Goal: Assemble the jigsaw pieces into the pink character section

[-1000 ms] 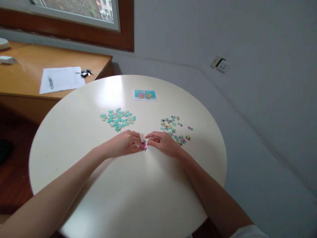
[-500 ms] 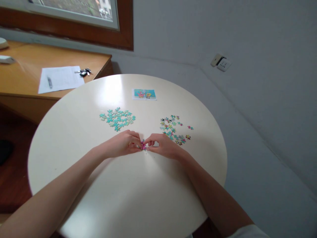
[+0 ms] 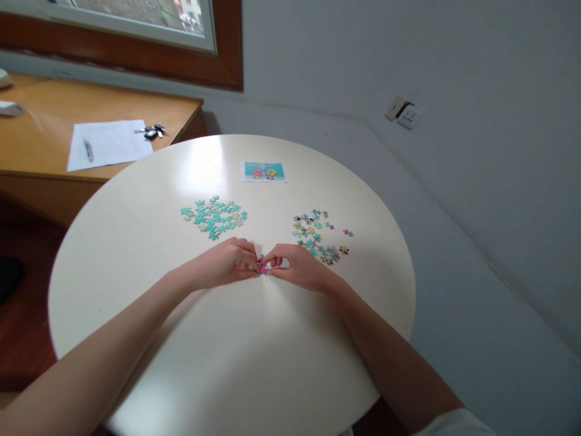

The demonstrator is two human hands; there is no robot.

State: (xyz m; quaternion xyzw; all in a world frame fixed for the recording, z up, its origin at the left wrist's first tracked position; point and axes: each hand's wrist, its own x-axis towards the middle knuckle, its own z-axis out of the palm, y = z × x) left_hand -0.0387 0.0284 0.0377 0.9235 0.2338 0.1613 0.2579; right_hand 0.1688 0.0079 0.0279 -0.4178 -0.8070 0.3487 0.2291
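Pink jigsaw puzzle pieces (image 3: 262, 266) are between my two hands near the middle of the white round table (image 3: 254, 357). My left hand (image 3: 229, 261) grips them from the left, thumb and fingers closed at their edge. From the right, my right hand (image 3: 297, 265) pinches them with thumb and forefinger. Fingers partly cover the pieces, so I cannot tell how they are joined. Beyond my left hand lies a spread of turquoise puzzle pieces (image 3: 213, 217). A looser group of multicoloured puzzle pieces (image 3: 313, 233) lies beyond my right hand.
A small picture card (image 3: 263, 172) with cartoon figures lies toward the table's far side. On the wooden desk (image 3: 40, 145) at the left are a paper sheet (image 3: 109, 142), a pen (image 3: 88, 150) and keys (image 3: 153, 131). A wall with a socket (image 3: 410, 116) stands at the right.
Both hands stay at the pink pieces with almost no visible movement. The whole view has shifted very slightly.
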